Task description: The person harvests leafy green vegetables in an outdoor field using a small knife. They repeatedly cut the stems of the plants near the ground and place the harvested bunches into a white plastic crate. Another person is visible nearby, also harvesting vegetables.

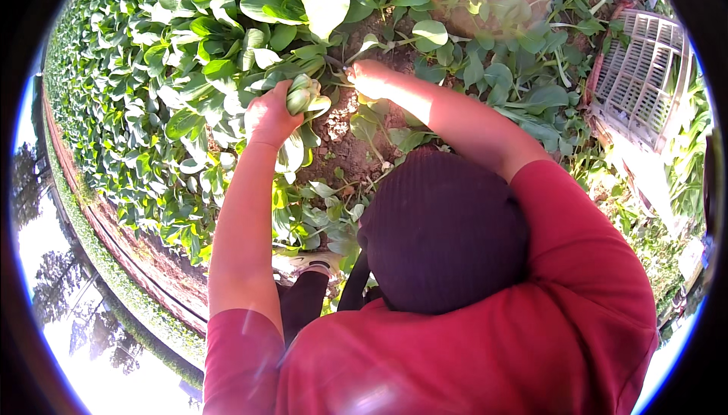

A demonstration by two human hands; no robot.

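My left hand (269,115) is closed around the stems of a leafy green that looks like bok choy. Its pale green stem bases (304,95) stick out past my thumb, towards the bare soil. To the right, my right hand (368,78) is curled in a fist around a small tool. Only a short dark piece of that tool (335,63) shows, pointing left at the standing plants; it may be a knife, but leaves and my fist hide most of it. A patch of brown soil (347,142) lies just below and between my hands.
Dense leafy greens (142,62) fill the left and far side. Loose leaves (500,82) lie on the ground to the right. A white plastic crate (640,79) stands at the far right. My shoe (310,261) is on the ground below my hands.
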